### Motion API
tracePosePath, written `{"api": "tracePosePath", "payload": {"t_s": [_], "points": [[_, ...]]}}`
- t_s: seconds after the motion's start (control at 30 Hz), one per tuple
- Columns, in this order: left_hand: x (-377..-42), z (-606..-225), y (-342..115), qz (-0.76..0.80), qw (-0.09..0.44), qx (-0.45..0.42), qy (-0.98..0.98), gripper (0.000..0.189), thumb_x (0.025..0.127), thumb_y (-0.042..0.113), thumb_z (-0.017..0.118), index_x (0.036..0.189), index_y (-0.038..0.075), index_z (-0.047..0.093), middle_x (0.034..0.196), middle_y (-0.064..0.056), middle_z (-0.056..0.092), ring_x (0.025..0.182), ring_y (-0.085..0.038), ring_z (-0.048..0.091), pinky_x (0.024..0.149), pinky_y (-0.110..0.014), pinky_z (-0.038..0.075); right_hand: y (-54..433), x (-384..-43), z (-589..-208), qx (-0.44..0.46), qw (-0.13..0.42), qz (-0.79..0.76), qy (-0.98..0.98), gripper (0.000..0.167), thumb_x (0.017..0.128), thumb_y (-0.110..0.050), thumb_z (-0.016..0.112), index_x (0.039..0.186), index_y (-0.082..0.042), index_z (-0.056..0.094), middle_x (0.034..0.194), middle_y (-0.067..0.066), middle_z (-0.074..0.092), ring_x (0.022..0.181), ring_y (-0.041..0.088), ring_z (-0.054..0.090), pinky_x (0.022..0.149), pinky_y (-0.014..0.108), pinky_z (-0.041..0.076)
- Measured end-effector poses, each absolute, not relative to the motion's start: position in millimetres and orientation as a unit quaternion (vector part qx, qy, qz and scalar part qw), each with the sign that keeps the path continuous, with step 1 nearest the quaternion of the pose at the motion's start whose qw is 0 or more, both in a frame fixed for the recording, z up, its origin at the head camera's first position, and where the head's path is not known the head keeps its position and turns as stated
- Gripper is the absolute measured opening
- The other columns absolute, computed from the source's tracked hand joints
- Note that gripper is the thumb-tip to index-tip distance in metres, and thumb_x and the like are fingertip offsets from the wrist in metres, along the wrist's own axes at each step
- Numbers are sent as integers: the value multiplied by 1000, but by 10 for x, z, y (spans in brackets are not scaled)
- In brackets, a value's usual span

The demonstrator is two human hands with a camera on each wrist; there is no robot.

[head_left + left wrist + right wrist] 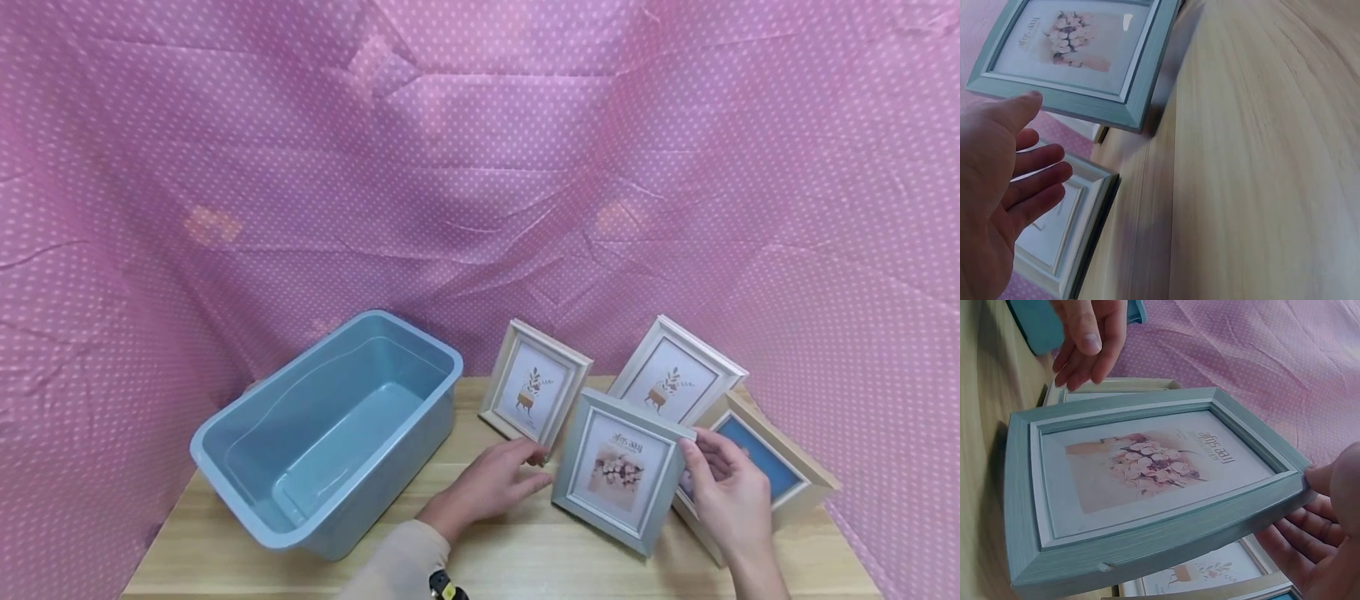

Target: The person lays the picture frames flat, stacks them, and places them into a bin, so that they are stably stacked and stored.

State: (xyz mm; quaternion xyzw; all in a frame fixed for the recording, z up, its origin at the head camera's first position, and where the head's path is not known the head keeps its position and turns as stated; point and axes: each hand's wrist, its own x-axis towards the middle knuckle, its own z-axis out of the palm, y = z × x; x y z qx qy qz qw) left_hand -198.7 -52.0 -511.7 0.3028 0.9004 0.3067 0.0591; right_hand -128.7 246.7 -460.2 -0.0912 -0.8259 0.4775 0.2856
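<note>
My right hand (731,492) pinches a grey-green picture frame (618,471) at its upper right corner, thumb in front and fingers behind. Raised and tilted, the frame shows a print of pale flowers. Just left of it, my left hand (491,483) reaches out with relaxed, parted fingers and holds nothing; the right wrist view shows a gap between the two. Behind the left hand stands a cream picture frame (534,387) with a plant print. A white picture frame (667,375) stands behind the grey-green one, partly hidden. The right hand partly covers a beige picture frame (765,454) with a blue panel.
A deep blue-grey plastic bin (397,475) stands on the left of the wooden table (495,567), with nothing visible inside. Pink dotted cloth (480,208) hangs behind and along both sides.
</note>
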Motion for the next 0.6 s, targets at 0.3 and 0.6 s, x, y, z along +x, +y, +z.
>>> {"api": "tracePosePath", "payload": {"t_s": [0.3, 0.6], "points": [[-1979, -5101, -456, 329, 99, 312, 886, 53, 104, 48, 68, 147, 16, 62, 137, 3, 73, 126, -10, 68, 109, -30, 58, 2444, -1234, -4480, -99, 282, 476, -827, 26, 102, -6, 73, 126, 6, 73, 114, 29, 77, 92, -16, 68, 81, -1, 52], [-1966, -5073, -505, 357, 117, 304, 876, 58, 101, 53, 70, 147, 19, 62, 136, 3, 73, 126, -13, 68, 111, -37, 58, 2379, -1217, -4383, -81, 278, 497, -818, 28, 103, -4, 71, 129, 7, 72, 119, 34, 75, 93, -26, 59, 81, 0, 53]]}}
